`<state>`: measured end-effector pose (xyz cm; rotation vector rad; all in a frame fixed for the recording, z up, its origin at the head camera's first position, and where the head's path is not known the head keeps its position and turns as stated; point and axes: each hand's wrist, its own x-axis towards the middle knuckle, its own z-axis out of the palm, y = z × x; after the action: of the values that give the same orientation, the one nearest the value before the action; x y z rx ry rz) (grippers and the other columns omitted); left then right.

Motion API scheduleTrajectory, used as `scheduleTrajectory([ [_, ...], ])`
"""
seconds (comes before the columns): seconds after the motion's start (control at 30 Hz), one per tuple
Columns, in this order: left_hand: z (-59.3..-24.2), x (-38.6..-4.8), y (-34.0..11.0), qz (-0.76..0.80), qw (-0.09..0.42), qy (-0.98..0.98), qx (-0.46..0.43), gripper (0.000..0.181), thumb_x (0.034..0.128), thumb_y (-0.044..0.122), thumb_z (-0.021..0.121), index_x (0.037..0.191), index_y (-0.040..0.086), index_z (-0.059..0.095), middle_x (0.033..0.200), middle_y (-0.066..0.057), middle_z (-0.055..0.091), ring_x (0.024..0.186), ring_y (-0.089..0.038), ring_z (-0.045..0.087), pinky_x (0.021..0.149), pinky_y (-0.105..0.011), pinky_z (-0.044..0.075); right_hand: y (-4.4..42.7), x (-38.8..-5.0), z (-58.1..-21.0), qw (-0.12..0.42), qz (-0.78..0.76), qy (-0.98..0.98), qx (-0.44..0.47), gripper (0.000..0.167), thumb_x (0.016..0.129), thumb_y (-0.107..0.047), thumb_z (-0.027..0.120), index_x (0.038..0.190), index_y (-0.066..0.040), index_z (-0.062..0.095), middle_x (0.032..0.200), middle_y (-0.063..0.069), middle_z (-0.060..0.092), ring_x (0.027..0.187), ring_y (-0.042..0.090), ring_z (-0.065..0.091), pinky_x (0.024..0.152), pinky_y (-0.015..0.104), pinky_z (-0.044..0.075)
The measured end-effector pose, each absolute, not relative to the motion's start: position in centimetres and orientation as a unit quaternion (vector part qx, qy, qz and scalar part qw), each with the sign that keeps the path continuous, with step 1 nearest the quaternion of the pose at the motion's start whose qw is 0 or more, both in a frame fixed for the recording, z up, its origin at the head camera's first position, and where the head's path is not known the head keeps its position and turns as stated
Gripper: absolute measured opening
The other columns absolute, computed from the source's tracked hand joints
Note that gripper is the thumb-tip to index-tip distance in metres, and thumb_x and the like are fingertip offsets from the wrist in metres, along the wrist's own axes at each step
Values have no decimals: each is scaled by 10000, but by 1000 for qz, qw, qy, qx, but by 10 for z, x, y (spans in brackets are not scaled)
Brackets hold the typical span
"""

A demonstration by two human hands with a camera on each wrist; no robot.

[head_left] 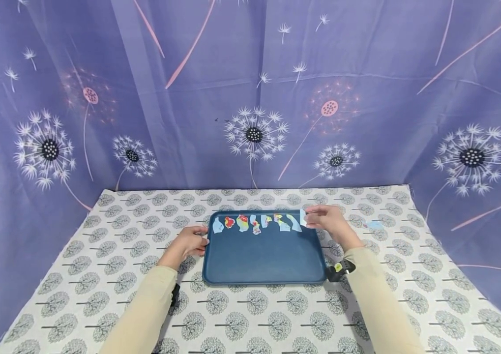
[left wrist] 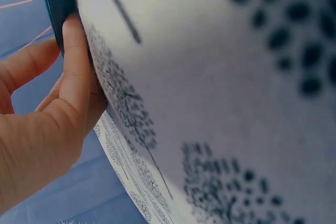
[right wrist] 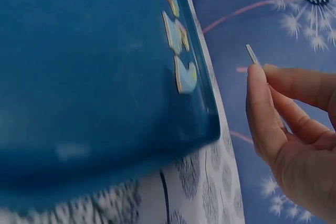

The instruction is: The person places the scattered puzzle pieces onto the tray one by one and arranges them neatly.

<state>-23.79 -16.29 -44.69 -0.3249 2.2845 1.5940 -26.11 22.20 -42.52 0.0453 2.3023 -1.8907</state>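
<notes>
A dark blue tray [head_left: 263, 258] lies on the table. Along its far rim runs a row of several small puzzle pieces [head_left: 242, 223], light blue with red and yellow print. My left hand [head_left: 188, 242] grips the tray's left rim, thumb and fingers on either side of it in the left wrist view. Over the tray's far right corner, my right hand [head_left: 329, 220] pinches a light puzzle piece [right wrist: 252, 54] between thumb and fingers. That piece is edge-on in the right wrist view and held apart from the tray.
More light blue puzzle pieces [head_left: 375, 224] lie on the tree-print tablecloth [head_left: 250, 319] to the right of the tray. A purple dandelion-print curtain [head_left: 197, 137] hangs behind the table and along both sides.
</notes>
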Motion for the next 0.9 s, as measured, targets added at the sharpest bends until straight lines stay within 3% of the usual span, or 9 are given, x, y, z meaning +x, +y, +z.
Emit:
scheduleTrajectory([
  [0.5, -446, -237, -162, 559, 171, 802, -120, 477, 880, -79, 582, 1348, -33, 501, 901, -169, 597, 721, -208, 592, 632, -301, 581, 172, -259, -432, 95, -661, 743, -32, 375, 856, 143, 574, 1224, 187, 515, 1073, 319, 600, 827, 176, 659, 793, 312, 582],
  [0.9, -444, -235, -162, 564, 172, 800, -115, 477, 874, -94, 574, 1343, -47, 499, 879, -156, 589, 692, -195, 580, 625, -286, 582, 129, -256, -432, 106, -682, 723, -39, 349, 863, 141, 572, 1206, 187, 535, 929, 210, 643, 794, 189, 657, 788, 353, 589],
])
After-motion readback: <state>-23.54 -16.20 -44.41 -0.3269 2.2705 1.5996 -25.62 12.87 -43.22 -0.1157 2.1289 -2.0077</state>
